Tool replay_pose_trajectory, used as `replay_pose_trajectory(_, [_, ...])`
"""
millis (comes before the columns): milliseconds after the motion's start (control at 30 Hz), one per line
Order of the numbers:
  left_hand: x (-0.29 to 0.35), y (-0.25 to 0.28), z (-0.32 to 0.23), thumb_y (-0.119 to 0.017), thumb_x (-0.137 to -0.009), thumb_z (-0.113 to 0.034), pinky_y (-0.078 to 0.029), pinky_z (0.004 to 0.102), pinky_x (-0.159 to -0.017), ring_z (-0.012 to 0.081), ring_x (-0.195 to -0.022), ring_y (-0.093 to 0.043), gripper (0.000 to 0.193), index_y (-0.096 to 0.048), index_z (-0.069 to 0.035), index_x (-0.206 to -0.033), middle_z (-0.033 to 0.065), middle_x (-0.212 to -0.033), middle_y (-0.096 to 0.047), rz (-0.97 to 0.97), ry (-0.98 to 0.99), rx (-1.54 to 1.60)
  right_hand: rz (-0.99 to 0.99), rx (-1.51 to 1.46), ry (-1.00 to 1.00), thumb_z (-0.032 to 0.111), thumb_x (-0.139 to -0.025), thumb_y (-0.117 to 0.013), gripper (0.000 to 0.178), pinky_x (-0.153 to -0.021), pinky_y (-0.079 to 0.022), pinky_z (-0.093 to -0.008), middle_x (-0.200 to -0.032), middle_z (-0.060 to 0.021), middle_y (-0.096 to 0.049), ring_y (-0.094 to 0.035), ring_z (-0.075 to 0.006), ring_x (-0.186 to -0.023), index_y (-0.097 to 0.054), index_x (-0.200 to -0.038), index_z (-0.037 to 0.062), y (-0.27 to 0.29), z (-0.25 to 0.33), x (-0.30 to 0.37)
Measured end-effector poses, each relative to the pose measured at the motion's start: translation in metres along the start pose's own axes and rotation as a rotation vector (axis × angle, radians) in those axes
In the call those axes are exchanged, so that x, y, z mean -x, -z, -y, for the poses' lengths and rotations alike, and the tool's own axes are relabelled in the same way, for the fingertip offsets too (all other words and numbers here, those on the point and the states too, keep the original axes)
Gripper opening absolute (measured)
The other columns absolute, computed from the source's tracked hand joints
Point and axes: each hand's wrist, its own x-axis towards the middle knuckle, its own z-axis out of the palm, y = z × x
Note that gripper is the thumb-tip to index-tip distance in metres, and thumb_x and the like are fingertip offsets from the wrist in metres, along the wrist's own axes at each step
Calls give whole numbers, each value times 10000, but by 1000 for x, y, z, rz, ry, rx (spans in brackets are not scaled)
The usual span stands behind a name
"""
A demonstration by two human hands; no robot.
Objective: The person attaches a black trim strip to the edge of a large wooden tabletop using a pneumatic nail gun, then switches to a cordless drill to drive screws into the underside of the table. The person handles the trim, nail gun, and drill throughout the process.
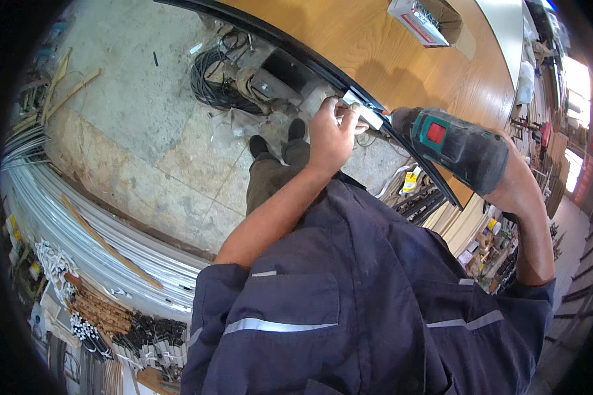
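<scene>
My left hand pinches a short white or silvery metal piece between fingers and thumb, at the black edge strip of the wooden table. A dark grey and green cordless drill with a red patch is held in my right hand, whose fingers are mostly hidden behind the tool. The drill's front end points left toward the metal piece. Whether the bit touches that piece I cannot make out.
An open cardboard box with small metal fasteners sits on the tabletop. Below the table lies a coil of black cable on the concrete floor. Long pale metal profiles are stacked at the left, under a wooden strip.
</scene>
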Motion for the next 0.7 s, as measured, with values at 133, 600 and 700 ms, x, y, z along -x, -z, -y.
replay_pose_trajectory(133, [-2, 1, 2, -580, -985, -100, -624, 337, -691, 266, -792, -720, 246, -514, 134, -1024, 199, -932, -644, 5, -11, -17, -18, 2, -9, 39, -654, -760, 437, -913, -499, -373, -988, -186, -675, -656, -338, -939, -636, -1067, -30, 0, 3, 0])
replay_pose_trajectory(600, [0, 1, -1, -570, -984, -85, -625, 335, -696, 254, -783, -717, 221, -535, 129, -1024, 187, -920, -640, 20, -31, 19, -7, 79, -5, 97, -655, -799, 521, -958, -475, -380, -1056, -191, -657, -640, -321, -1027, -629, -1130, -32, 3, 0, 1])
replay_pose_trajectory(700, [0, 1, -1, -571, -984, -86, -626, 338, -696, 258, -787, -717, 220, -536, 127, -1028, 188, -926, -642, 14, -14, -1, 6, 23, -82, 97, -655, -802, 565, -978, -465, -380, -1106, -190, -646, -629, -314, -1071, -621, -1176, -30, 4, 4, 1])
